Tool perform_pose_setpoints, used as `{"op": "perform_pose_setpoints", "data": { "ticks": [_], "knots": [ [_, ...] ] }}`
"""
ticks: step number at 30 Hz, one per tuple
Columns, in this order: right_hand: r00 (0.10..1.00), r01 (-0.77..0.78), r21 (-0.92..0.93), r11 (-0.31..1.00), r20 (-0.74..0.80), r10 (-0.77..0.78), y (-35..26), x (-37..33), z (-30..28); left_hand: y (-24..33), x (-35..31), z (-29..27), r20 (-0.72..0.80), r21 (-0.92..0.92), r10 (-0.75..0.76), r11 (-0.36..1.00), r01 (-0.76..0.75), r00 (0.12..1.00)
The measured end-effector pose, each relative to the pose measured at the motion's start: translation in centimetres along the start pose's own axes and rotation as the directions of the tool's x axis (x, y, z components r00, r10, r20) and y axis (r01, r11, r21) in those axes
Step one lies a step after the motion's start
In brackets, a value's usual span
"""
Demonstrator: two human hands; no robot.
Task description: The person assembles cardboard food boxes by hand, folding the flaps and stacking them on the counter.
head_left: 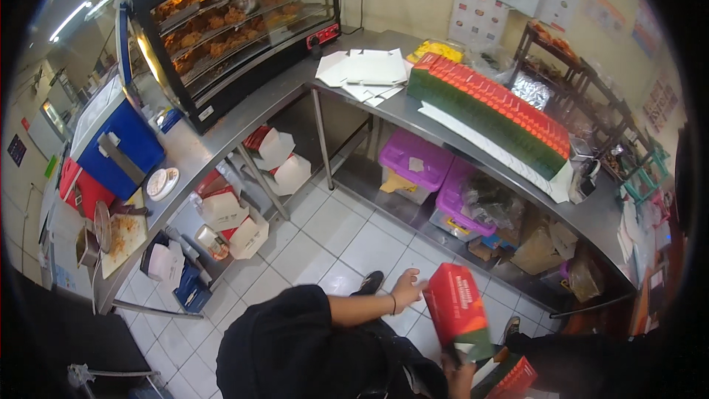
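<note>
Right now I have the right hand (459, 378) at the lower end of a red and green printed cardboard box (456, 303), fingers closed on its edge, though blur hides exactly how they sit. Over on the other side, the left hand (406, 292) is up by the box's upper left edge, fingers loosely spread and slightly curled; whether a fingertip meets the cardboard, I can't tell from here. The box itself is up in front of the body, tilted, above the white tiled floor (347, 233). Just below it I get a second red and green cardboard box (515, 378), partly cut off by my lower edge.

Looking outward, there's a long row of nested red and green cartons (487, 114) along the grey metal counter (277, 83), with flat white cardboard sheets (365, 68) near its far end. Underneath I've got clear plastic bins with purple lids (417, 159), and to the left, open white and red cartons (249, 235) on a low shelf. Far left: a black-framed glass display cabinet (236, 26) loaded with browned food, then a blue cooler box with a white lid (122, 144).
</note>
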State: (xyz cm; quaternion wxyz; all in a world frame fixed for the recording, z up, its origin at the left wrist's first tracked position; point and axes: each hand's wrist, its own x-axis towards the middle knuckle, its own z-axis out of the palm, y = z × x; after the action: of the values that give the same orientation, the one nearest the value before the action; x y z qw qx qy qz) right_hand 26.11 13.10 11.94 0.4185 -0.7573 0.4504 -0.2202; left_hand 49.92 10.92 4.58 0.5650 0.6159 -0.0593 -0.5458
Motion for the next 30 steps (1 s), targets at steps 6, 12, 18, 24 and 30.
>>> {"op": "perform_pose_setpoints", "data": {
  "ticks": [6, 12, 18, 24, 30],
  "knots": [
    [0.74, -0.004, -0.07, 0.998, 0.671, 0.05, 3.4, 1.0, 0.4, -2.4, -2.6, 0.8, 0.999, -0.033, 0.038, 0.608, -0.793, -0.013],
    [0.7, -0.685, 0.43, 0.588, 0.611, 0.369, 7.8, -1.5, 1.5, 1.3, -4.2, 1.7, 0.998, 0.07, -0.041, 0.622, -0.78, 0.056],
    [0.716, -0.678, 0.734, 0.033, 0.651, 0.251, 9.6, -2.9, 4.0, 1.4, -5.6, 3.1, 0.923, 0.309, 0.188, 0.163, -0.937, 0.337],
    [0.687, -0.726, 0.596, 0.342, 0.622, 0.376, 8.7, -4.6, 1.7, -1.3, -6.4, 4.9, 0.962, 0.132, -0.253, 0.099, -0.986, 0.104],
    [0.955, -0.257, 0.07, 0.964, 0.171, 0.242, 3.4, -6.9, -2.0, -4.2, -4.9, 6.4, 0.96, 0.236, -0.23, 0.363, -0.901, 0.159]
  ]
}}
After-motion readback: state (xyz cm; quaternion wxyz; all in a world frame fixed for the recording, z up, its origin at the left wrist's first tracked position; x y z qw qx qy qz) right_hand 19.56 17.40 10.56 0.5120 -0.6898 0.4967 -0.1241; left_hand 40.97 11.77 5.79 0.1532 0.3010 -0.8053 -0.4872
